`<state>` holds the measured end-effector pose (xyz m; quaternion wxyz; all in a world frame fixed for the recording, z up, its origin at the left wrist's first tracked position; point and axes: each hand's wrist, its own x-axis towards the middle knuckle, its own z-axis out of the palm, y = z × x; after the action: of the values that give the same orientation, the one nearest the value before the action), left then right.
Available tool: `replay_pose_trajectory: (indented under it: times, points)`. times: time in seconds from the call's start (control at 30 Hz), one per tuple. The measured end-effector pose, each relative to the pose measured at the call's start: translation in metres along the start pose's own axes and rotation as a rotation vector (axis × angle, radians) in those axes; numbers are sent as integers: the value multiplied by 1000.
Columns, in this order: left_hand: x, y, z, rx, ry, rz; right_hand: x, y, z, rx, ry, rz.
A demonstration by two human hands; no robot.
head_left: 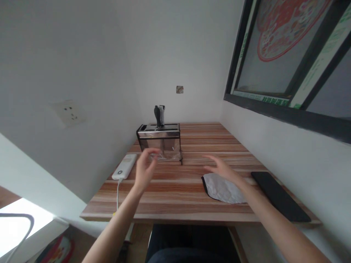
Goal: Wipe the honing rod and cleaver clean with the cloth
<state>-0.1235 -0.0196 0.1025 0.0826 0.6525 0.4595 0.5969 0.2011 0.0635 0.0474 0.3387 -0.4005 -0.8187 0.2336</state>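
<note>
My left hand [146, 164] hovers over the wooden table with its fingers curved and thumb apart, holding nothing. Just behind it stands a knife block [160, 134] with a metal top and clear sides. Two handles, one black [157, 116] and one pale [162, 115], stick up from its slots. My right hand [218, 167] is raised in the air with thumb and fingers spread, nothing in it. Beneath that hand lies a flat grey-white cloth piece [223, 190] with a dark edge, partly covered by my forearm.
A white power strip [124, 166] with a cable lies at the table's left edge. A long black flat object [279, 197] rests at the right. The wooden table [170, 193] meets walls on three sides. A dark-framed window [276, 54] is above right, a wall socket [70, 112] left.
</note>
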Motion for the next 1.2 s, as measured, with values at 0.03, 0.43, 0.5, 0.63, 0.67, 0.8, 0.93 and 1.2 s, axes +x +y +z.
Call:
replay_pose_trajectory:
  times: [0.03,0.43,0.5,0.63,0.67,0.8,0.93,1.2]
  points:
    - [-9,15,15,2,-150,4,-18,1,-9,-72,26,18]
    - [-60,39,159,425,-828,68,-152,45,-25,-538,251,208]
    - [-59,37,165,425,-836,63,-149,43,-21,-507,273,218]
    - [-58,34,169,403,-842,42,-141,34,-13,-374,331,241]
    - [-57,32,170,389,-842,34,-140,32,-11,-339,347,241]
    - [-56,25,168,297,-850,5,-137,27,-5,-210,410,257]
    - [-50,19,156,208,-836,-29,-129,19,-2,-66,376,318]
    - [-36,-14,82,193,-744,-116,-94,-38,60,80,298,167]
